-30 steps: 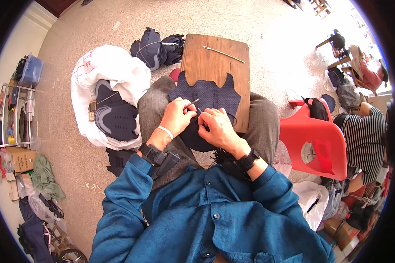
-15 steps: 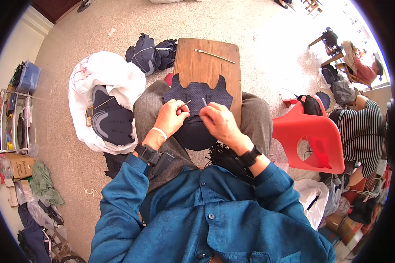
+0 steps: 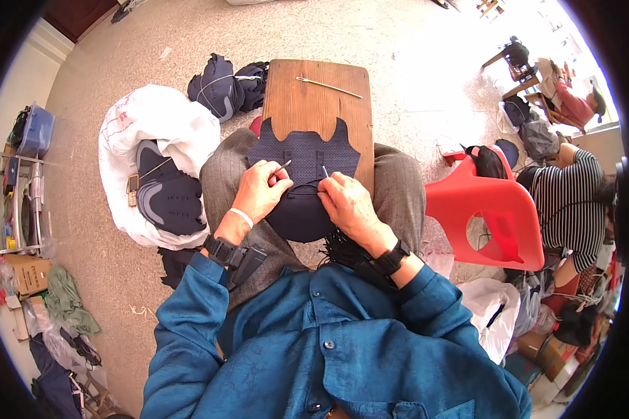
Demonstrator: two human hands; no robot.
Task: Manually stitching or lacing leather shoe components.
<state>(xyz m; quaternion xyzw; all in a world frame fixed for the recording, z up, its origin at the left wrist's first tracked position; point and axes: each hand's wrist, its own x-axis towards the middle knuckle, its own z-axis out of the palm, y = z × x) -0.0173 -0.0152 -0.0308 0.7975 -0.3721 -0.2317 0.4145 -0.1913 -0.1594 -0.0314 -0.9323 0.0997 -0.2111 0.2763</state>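
A dark navy shoe upper (image 3: pixel 304 148) of woven fabric lies across my lap and over the near end of a wooden bench (image 3: pixel 319 105). My left hand (image 3: pixel 262 188) is closed in a pinch at the upper's left side, with a thin dark tip poking out. Opposite it, my right hand (image 3: pixel 347 199) pinches too, and a short pale tip stands up from its fingers. Between the hands runs a black lace (image 3: pixel 303 186), curved over the upper. More black laces (image 3: pixel 342 248) lie bunched on my lap, partly behind my right wrist.
A long metal needle (image 3: pixel 328 86) rests on the bench. To the left, a white sack (image 3: pixel 115 199) holds more dark uppers (image 3: pixel 171 199) and a phone (image 3: pixel 133 190). A tied dark bundle (image 3: pixel 220 87) sits beyond it. Right stands a red chair (image 3: pixel 489 223), with people farther off.
The whole view has shifted slightly, so the bench and chair appear farther left. Both hands remain pinched over the upper, and the lace between them shows more clearly as a curve.
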